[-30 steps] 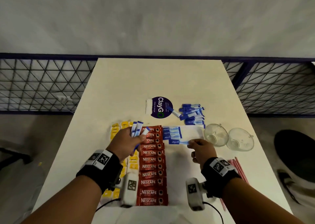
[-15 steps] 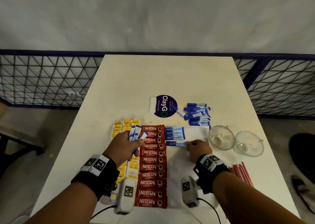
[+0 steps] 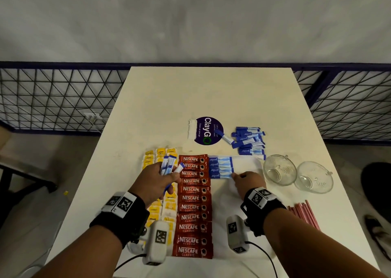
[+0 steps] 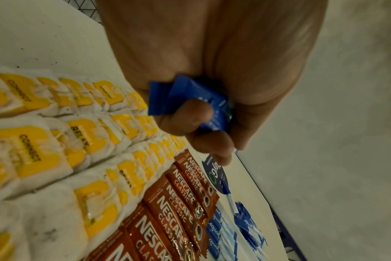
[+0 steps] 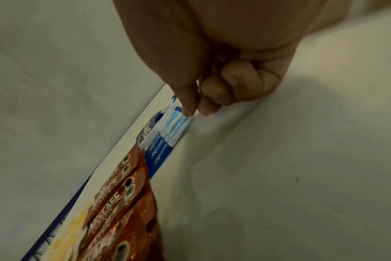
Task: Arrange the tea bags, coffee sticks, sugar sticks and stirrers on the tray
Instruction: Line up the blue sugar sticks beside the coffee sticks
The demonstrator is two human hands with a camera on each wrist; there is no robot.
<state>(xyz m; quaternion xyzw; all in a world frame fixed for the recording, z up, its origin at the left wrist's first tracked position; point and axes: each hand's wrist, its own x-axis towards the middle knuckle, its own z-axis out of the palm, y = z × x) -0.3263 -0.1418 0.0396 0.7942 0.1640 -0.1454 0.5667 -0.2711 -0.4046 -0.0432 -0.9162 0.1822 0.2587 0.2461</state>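
Observation:
A white tray (image 3: 246, 165) holds yellow tea bags (image 3: 168, 206) on its left, a column of red Nescafe coffee sticks (image 3: 191, 207) in the middle, and several blue sugar sticks (image 3: 220, 167) in a row at the top right. My left hand (image 3: 157, 182) hovers over the tea bags and grips a bunch of blue sugar sticks (image 3: 169, 164), also seen in the left wrist view (image 4: 203, 104). My right hand (image 3: 246, 180) pinches the right end of the lowest sugar stick (image 5: 174, 123) in the row, thumb and finger together.
A loose pile of sugar sticks (image 3: 248, 140) lies beyond the tray beside a round purple ClayGo sticker (image 3: 207, 130). Two glass cups (image 3: 279, 169) stand right of the tray. Red stirrers (image 3: 304, 214) lie at the right near my forearm. A metal fence runs behind the table.
My right hand moved a sugar stick up and left into line under the other sticks in the row. The left hand kept its bunch almost still.

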